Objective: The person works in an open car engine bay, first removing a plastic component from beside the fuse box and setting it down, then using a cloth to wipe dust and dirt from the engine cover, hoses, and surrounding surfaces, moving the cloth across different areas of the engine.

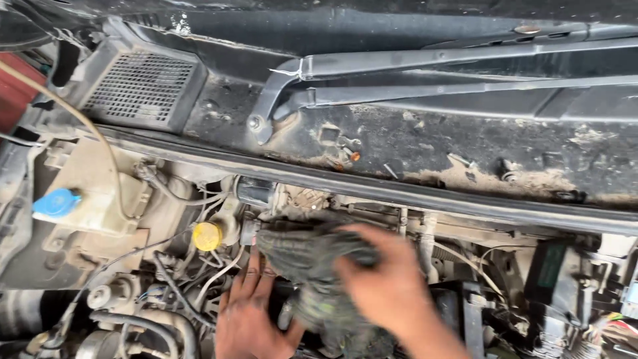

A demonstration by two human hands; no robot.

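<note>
I look down into a dusty car engine bay. A dirty dark rag (302, 256) lies bunched over parts in the middle. My right hand (392, 289) is blurred and lies on the rag, fingers curled into it. My left hand (249, 312), stained with grease, rests flat with fingers spread just left of the rag, its thumb side touching the cloth's edge. What is under the rag is hidden.
A yellow cap (207, 236) and a blue reservoir cap (57, 203) sit to the left among hoses and wires. Two wiper arms (399, 63) cross the dirty cowl panel (432, 149) at the back. A black battery-like box (555, 276) stands at the right.
</note>
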